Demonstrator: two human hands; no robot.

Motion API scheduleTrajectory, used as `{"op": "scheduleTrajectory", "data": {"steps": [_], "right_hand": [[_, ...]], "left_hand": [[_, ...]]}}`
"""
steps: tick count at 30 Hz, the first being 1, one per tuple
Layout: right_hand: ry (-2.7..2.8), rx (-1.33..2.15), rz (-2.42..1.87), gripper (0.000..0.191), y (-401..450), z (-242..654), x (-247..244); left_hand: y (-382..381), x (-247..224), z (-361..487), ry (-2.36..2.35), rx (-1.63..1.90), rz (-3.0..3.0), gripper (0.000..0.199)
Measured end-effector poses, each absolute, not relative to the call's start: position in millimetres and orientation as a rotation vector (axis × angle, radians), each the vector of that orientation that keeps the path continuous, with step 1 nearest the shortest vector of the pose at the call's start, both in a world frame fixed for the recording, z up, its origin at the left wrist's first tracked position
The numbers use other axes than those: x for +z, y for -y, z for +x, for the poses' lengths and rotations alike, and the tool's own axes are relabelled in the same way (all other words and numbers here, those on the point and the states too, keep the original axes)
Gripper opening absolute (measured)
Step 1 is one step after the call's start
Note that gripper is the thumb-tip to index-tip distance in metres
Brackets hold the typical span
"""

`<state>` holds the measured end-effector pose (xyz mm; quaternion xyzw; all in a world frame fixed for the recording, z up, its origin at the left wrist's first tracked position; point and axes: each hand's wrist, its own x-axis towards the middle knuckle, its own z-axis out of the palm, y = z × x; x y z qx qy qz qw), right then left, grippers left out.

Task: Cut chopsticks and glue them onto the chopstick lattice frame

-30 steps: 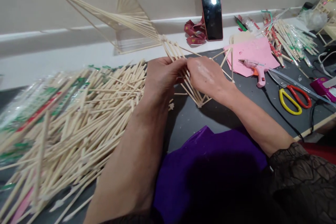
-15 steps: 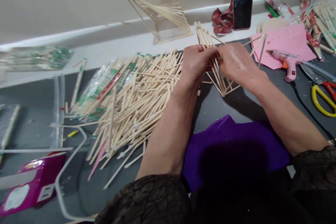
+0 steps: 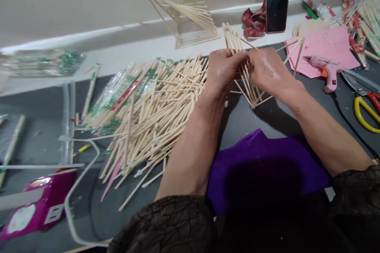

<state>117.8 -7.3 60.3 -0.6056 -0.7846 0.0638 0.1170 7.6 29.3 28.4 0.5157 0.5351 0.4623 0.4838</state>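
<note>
A frame of thin wooden sticks (image 3: 247,83) stands tilted over the grey table, several sticks fanned side by side and meeting at a low corner. My left hand (image 3: 222,67) grips the fanned sticks from the left, thumb and fingers closed on them. Against the same sticks, on their right side, my right hand (image 3: 268,67) is closed; its fingertips are partly hidden behind its back. Part of the frame juts out right of my right hand. Left of my left forearm lies a big pile of loose sticks (image 3: 169,102).
A finished-looking stick structure (image 3: 190,16) leans at the wall beside a phone (image 3: 277,0). Rightward lie a pink glue gun (image 3: 328,69), pink sheet (image 3: 341,43) and yellow-handled scissors (image 3: 365,114). Purple cloth (image 3: 264,166) is nearest me; a magenta case (image 3: 44,197) sits at left.
The whole view has shifted slightly, with the objects a little further right in the picture. Both hands keep nearly the same hold on the stick frame.
</note>
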Motion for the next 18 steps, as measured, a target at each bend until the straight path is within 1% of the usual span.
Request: {"op": "scheduleTrajectory", "data": {"steps": [5, 8, 12, 18], "right_hand": [[2.294, 0.161, -1.800, 0.032, 15, 122, 77], [2.238, 0.050, -1.792, 0.028, 16, 134, 87], [2.127, -0.145, -1.853, 0.030, 10, 143, 98], [2.270, -0.230, -1.851, 0.031, -11, 124, 115]], "left_hand": [[-30, 27, 6, -1.266, 1.145, 1.249, 0.026], [-30, 26, 6, -1.270, 1.135, 1.221, 0.022], [-31, 26, 7, -1.288, 1.113, 1.209, 0.015], [-32, 24, 6, -1.321, 1.088, 1.258, 0.016]]}}
